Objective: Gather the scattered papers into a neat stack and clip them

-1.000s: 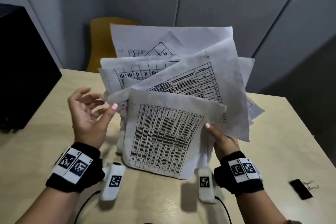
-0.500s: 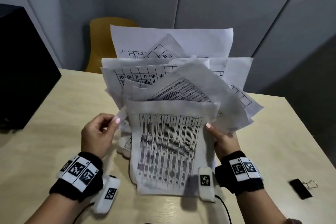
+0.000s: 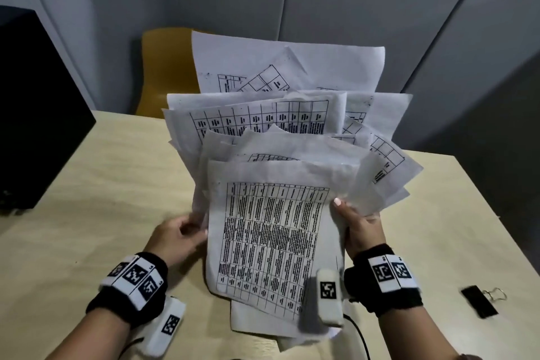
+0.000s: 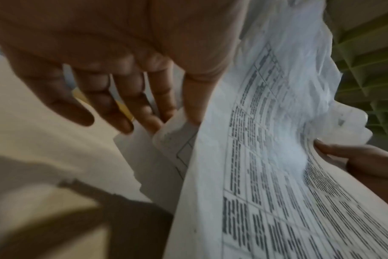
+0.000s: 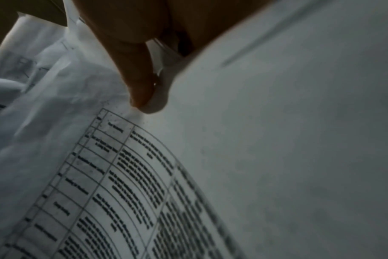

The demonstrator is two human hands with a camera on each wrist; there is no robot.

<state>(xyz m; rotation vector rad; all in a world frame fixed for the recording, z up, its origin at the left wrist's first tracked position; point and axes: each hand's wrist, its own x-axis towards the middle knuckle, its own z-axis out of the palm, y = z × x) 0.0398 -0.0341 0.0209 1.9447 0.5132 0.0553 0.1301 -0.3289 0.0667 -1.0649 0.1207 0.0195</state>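
Both hands hold a loose bundle of papers [image 3: 280, 155] upright, its lower edges resting on the pale wooden bench [image 3: 87, 184]. Left hand [image 3: 175, 238] grips the bundle's left edge, thumb in front and fingers curled behind; the left wrist view shows those fingers [image 4: 144, 112] reaching to the sheet edges. Right hand [image 3: 361, 226] clasps the right edge, thumb pressed on the front sheet [image 3: 271, 242], a page printed with a dense table.

Sheets fan out unevenly behind the front page. Some stand much higher, some tilt to the right, and several are creased and soft. One or two lower sheets poke out beneath the front page near the bench's near edge.

A black binder clip [image 3: 480, 301] lies on the bench to the right of the right hand, apart from the papers and untouched. A yellow chair [image 3: 163, 67] stands behind the bench, and a black box [image 3: 35, 111] sits at the left.

Judging from this, the stack is gathered but not yet squared. Limp, crumpled sheets may buckle rather than slide when tapped level. Angled sheets on the right could slip free if either grip loosens. Clipping now would lock the pages in crooked. Reaching for the clip leaves one hand supporting the whole bundle, which could splay or topple.
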